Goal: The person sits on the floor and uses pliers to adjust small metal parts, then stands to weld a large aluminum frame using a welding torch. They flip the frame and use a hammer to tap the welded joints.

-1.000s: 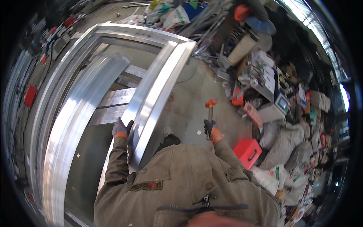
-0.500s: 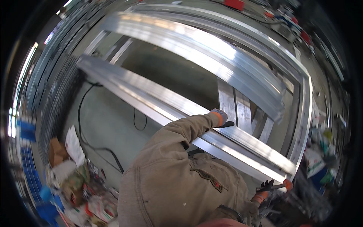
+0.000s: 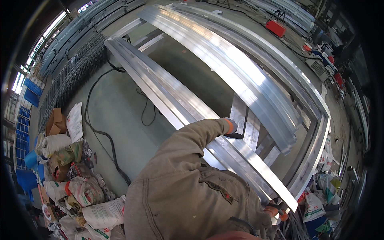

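A long silver metal profile [image 3: 256,160] runs diagonally under my left arm. My left hand [image 3: 232,129], in a grey glove with an orange cuff and dark fingers, is closed over its far edge. At the profile's near right end is my right hand [image 3: 273,209], gloved too and partly hidden by the metal. It grips a hammer, whose orange head [image 3: 283,216] shows just below the profile's end; the handle is mostly out of sight. Beyond lies a wide ribbed metal panel [image 3: 224,56], resting across a large metal frame [image 3: 316,132].
Bags and scraps [image 3: 84,192] are heaped at the lower left, near a cardboard box [image 3: 56,122]. A black cable [image 3: 104,134] snakes over the floor. More bags [image 3: 314,208] lie at the right. A red machine [image 3: 275,28] stands at the far right; stacked metal lengths [image 3: 88,28] fill the far left.
The view has turned, shifting the scene. My left hand stays on the profile. My right hand and the hammer have drawn down and left, and the profile's end now covers part of them.
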The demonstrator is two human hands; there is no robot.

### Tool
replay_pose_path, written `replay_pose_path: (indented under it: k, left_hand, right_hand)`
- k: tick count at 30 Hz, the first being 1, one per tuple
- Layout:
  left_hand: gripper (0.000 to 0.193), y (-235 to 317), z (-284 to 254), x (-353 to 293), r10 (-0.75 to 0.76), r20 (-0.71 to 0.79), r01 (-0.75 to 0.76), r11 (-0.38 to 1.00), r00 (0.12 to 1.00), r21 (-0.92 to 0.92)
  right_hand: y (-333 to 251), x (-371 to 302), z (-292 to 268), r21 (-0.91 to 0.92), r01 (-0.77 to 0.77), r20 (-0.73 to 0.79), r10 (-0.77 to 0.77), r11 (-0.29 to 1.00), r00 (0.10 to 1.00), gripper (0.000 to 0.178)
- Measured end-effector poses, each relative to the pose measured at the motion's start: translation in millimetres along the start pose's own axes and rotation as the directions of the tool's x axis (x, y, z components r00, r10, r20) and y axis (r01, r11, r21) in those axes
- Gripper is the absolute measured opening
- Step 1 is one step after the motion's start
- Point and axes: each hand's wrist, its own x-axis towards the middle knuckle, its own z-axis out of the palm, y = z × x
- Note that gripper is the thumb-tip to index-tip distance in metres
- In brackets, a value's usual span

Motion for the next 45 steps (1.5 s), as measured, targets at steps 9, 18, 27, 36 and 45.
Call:
replay_pose_path:
  k: [9, 18, 27, 36, 45]
  left_hand:
    - [0.093, -3.4, 3.4, -5.2, -0.058, 0.054, 0.061, 0.997, 0.997, -0.037]
    - [0.092, -12.6, 9.7, 0.1, -0.068, 0.032, 0.068, 0.998, 0.997, -0.010]
    - [0.093, -23.8, 3.2, -0.3, -0.088, 0.082, 0.089, 0.996, 0.993, -0.015]
    - [0.095, -26.2, 2.4, -7.1, -0.076, 0.064, 0.078, 0.997, 0.995, -0.021]
    - [0.092, -29.4, 7.7, -6.7, -0.059, 0.046, 0.061, 0.997, 0.997, -0.045]
  right_hand:
    - [10.2, 40.9, -38.4, -0.007, -0.068, -0.044, 0.067, 0.998, 0.997, 0.040]
    - [19.4, 39.6, -20.2, -0.309, -0.030, -0.113, -0.006, 0.951, 0.994, 0.050]
    - [20.5, 17.1, 8.7, -0.360, 0.005, -0.084, -0.037, 0.933, 0.996, 0.055]
    - [31.3, 15.9, 12.7, -0.165, -0.037, -0.107, 0.019, 0.986, 0.994, 0.051]
    - [31.2, 24.7, 0.2, -0.219, -0.089, -0.118, 0.065, 0.972, 0.991, 0.045]
